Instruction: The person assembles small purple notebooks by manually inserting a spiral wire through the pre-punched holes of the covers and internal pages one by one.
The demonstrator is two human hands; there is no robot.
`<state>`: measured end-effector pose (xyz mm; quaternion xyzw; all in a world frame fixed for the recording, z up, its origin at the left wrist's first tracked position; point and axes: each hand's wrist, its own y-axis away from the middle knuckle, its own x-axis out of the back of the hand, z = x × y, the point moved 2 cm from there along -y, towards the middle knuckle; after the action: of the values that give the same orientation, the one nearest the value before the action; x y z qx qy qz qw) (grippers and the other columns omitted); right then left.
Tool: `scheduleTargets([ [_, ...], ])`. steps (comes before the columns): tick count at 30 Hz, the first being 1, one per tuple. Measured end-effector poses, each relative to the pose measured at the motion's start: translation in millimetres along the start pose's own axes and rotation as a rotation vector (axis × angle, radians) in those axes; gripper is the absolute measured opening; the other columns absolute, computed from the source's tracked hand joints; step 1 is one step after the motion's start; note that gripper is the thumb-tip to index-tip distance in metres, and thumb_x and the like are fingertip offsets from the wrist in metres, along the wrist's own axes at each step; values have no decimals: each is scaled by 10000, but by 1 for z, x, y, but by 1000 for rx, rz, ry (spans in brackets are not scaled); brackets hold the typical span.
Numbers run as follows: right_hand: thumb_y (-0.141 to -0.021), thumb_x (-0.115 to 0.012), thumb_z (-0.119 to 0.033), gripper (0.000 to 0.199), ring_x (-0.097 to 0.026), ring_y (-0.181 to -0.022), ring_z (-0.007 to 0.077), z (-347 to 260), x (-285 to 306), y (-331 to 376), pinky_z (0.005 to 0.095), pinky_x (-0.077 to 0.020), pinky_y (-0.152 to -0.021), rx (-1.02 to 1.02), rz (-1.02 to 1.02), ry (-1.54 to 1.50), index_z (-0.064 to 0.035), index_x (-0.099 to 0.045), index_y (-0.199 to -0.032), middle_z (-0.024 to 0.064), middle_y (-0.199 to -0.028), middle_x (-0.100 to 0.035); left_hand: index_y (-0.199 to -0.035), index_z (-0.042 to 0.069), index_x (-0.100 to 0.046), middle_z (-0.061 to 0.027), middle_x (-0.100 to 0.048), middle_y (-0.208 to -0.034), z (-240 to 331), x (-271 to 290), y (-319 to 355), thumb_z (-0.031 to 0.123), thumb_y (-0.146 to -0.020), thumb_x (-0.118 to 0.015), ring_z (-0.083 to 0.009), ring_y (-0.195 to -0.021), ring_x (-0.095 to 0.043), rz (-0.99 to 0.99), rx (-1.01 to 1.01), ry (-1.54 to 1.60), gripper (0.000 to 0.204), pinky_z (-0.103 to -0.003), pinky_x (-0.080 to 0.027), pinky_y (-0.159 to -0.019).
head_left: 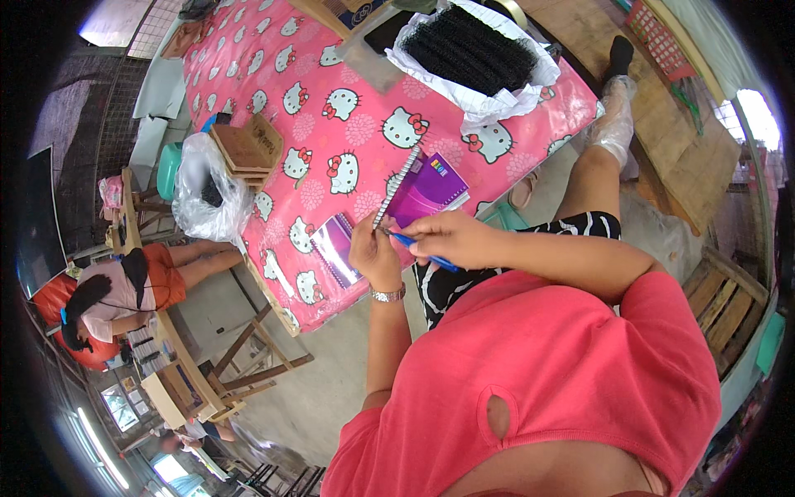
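Observation:
My left hand, with a metal watch on its wrist, is closed around the lower end of a narrow striped strip. The strip looks like a coil binding seen edge-on. My right hand grips a slim blue tool, its tip close to my left fingers; I cannot make out its exact kind. Just behind the strip lies a purple spiral notebook on the table. Another purple-and-white notebook rests to the left of my left hand.
A pink patterned cover spreads over the table. Dark curly hair bundles lie on white paper at the back. Cardboard pieces and a clear plastic bag sit at the left edge. A person works at a wooden bench further left.

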<state>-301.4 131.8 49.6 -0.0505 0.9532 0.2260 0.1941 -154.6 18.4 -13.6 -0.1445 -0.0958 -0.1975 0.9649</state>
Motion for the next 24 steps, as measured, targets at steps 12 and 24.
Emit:
scheduleTargets([
  [12,-864,-506,-144,559,-597,-989,192,31,51,71,349,-483,-842,86,-161,144,25,-455,-1395,117,-1159,-591,-885,19,-666,-115,-658,-849,122,-3,-70,-15,-773,-532,-287,-900,-579,-544,-327,-681,178,-392,-451,-811],
  [24,-760,-657,-176,412,-551,-1050,296,54,38,40,435,-441,-916,410,330,1293,-40,-578,-1141,146,-1074,-593,-955,5,-652,-100,-660,-859,41,-17,-40,130,-915,-567,-192,-773,-605,-257,-121,-414,157,-307,-479,-726],
])
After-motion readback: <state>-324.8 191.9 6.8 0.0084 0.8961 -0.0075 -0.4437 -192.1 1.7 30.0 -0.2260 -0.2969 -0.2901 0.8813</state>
